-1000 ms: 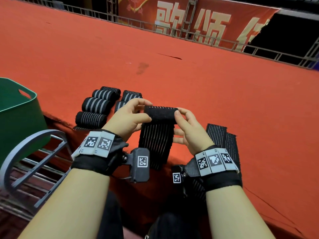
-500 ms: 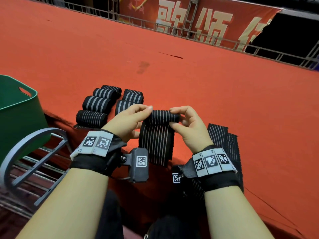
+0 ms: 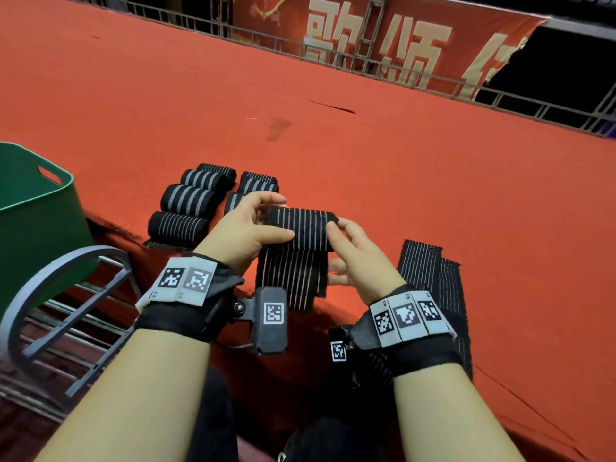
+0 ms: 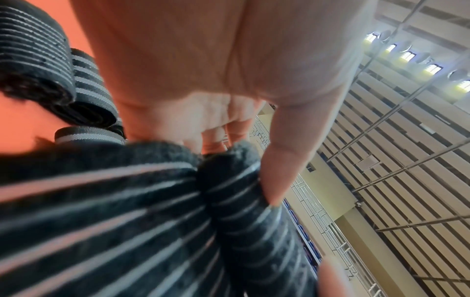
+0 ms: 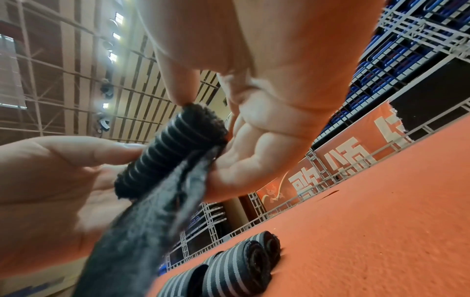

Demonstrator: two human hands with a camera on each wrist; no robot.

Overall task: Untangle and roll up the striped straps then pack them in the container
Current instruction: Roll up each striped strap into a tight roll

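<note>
A black strap with thin white stripes (image 3: 301,228) is partly rolled and held above the red carpet, its loose tail (image 3: 293,281) hanging toward me. My left hand (image 3: 263,225) pinches the roll's left end, thumb in front and fingers behind. At the roll's right end my right hand (image 3: 340,235) grips it, thumb on top. The roll (image 5: 175,148) shows close up in the right wrist view, and the roll (image 4: 244,193) also fills the left wrist view. Several finished rolls (image 3: 196,198) lie in two rows on the carpet just beyond my left hand. The green container (image 3: 36,208) stands at far left.
More unrolled striped straps (image 3: 433,278) lie flat on the carpet to the right of my right wrist. A grey metal frame (image 3: 66,295) sits below the container at lower left. A railing (image 3: 366,61) and a red banner (image 3: 383,38) bound the carpet's far side.
Both hands have kept turning the roll; it has grown thicker and the hanging tail shorter. The hands stay in about the same place.
</note>
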